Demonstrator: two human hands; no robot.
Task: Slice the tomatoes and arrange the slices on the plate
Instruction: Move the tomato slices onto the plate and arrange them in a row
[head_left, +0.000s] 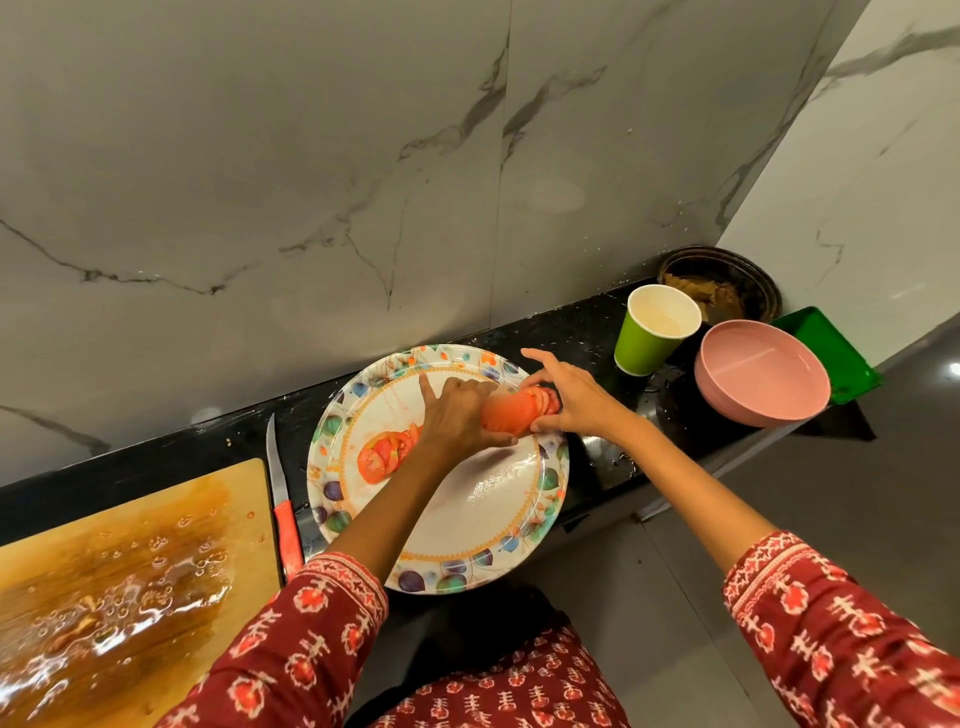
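Both hands (462, 410) (574, 397) grip sliced tomato (514, 410) over plate (488, 499); slices fanned, red-orange.

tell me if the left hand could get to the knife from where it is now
Probably yes. The knife lies bare on the counter between the cutting board and the plate, nothing on it. The left hand is busy on the tomato slices and would have to let go first.

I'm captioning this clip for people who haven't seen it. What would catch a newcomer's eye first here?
Both hands, left hand and right hand, meet over the patterned plate at the counter's edge, holding a row of tomato slices; a fanned group of slices already lies on the plate's left. Left of the plate lie a red-handled knife and a wet cutting board.
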